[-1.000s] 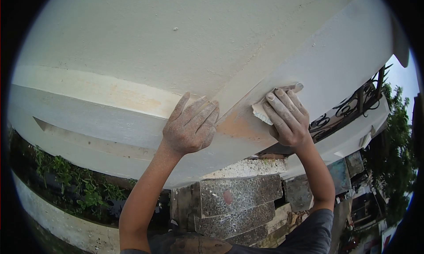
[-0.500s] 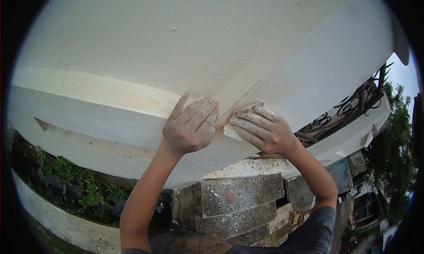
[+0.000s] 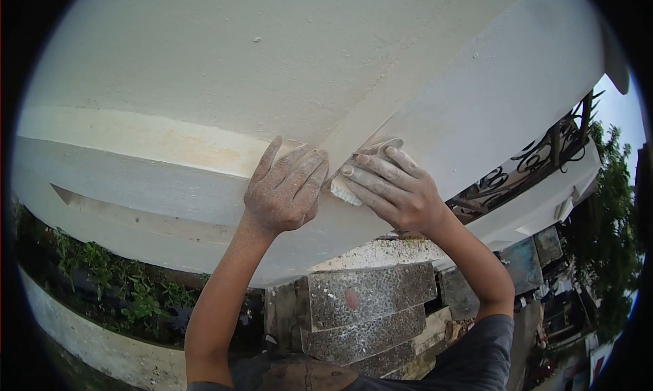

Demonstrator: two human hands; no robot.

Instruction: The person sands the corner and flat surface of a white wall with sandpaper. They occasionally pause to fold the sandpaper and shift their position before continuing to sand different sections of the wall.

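Note:
My left hand [image 3: 286, 188], coated in pale dust, lies with its fingers stretched out against the cream ledge [image 3: 197, 148] of a painted wall. Just to its right, my right hand [image 3: 398, 188] presses a folded piece of sandpaper [image 3: 345, 192] against the white wall face beside the corner edge. Printed lettering shows on the paper's pale backing, and a curled part of it sticks out above the fingers. Dust whitens the right fingers too. Most of the paper's working side is hidden under the right hand.
Below the wall are speckled stone slabs [image 3: 371, 292] in steps. Green plants [image 3: 146, 299] grow in a dark channel at lower left, bordered by a low concrete edge [image 3: 102, 323]. At right stands a black wrought-iron railing [image 3: 524, 166], with trees [image 3: 598, 221] beyond.
The view has shifted slightly, so the wall marks sit a little further left and higher. The right hand and sandpaper have moved slightly up and left; the left hand stays on the ledge.

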